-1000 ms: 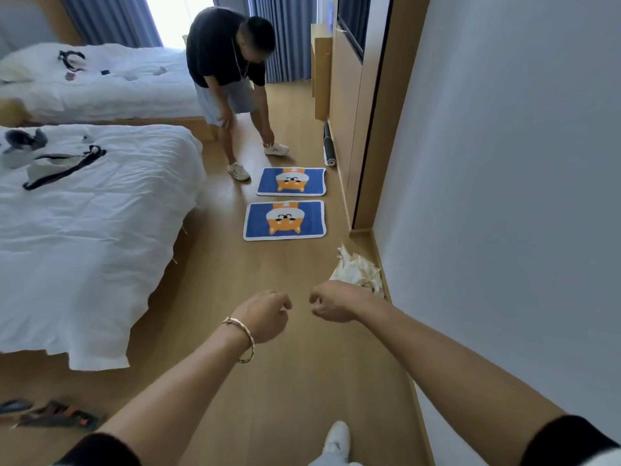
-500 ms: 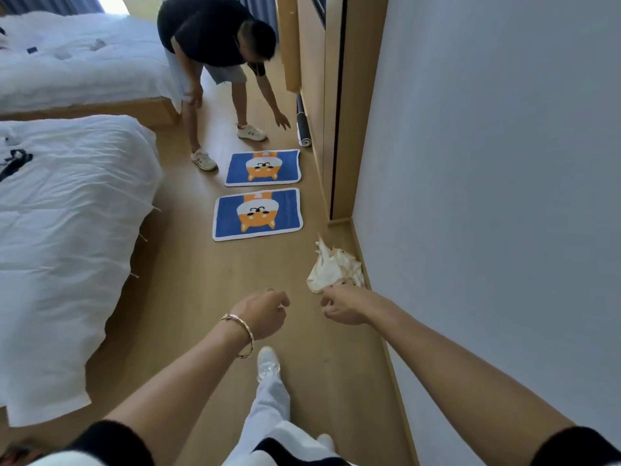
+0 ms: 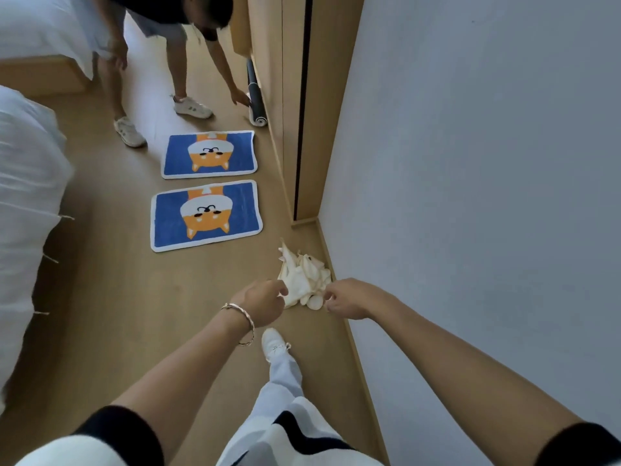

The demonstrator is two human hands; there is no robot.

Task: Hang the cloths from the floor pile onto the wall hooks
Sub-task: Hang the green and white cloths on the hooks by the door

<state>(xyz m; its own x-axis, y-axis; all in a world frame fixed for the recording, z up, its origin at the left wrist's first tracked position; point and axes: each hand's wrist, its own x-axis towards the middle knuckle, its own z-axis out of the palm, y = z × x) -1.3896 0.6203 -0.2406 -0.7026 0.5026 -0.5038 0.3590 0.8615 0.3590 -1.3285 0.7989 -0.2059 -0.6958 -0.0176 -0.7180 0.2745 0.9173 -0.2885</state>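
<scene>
By wall (image 3: 470, 163), cloth pile (image 3: 304, 275); both hands (image 3: 265, 302) (image 3: 347, 299) loosely curled, empty; two mats (image 3: 205, 215) beyond

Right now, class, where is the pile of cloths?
In the head view, the cloth pile lies on the floor against the right-hand wall, just beyond both hands and nearer than the blue mat.

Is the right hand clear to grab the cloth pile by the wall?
Probably yes. The right hand sits at the near edge of the cream cloth pile, nothing lies between them, and the left hand flanks the other side.
</scene>
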